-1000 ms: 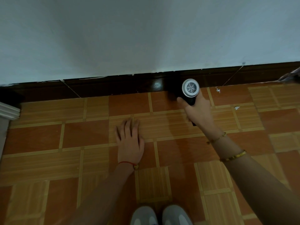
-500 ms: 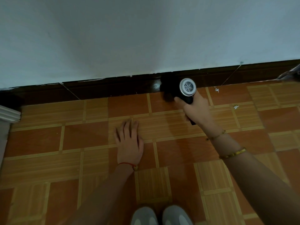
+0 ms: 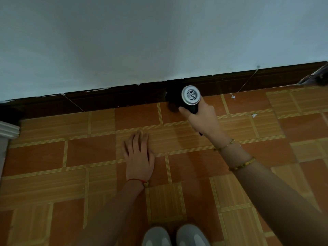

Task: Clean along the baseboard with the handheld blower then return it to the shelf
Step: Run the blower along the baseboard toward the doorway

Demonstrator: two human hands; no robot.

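Observation:
My right hand [image 3: 202,118] grips the handle of a black handheld blower [image 3: 188,99] whose round silver rear grille faces the camera. Its nozzle points left and down at the dark brown baseboard [image 3: 110,100] where wall meets floor; the nozzle tip is dark against the baseboard and hard to make out. My left hand [image 3: 139,156] rests flat on the orange tiled floor [image 3: 88,153], fingers straight and pointing toward the wall. No shelf is in view.
A pale wall [image 3: 159,41] rises above the baseboard. Small white scraps [image 3: 232,97] lie on the tiles right of the blower. White moulding [image 3: 8,129] juts in at the left edge. A dark object [image 3: 317,75] sits at the far right. My grey shoes [image 3: 174,235] are at the bottom.
My right hand has carried the blower leftward along the baseboard and closer to it. My left hand has stayed flat on the floor.

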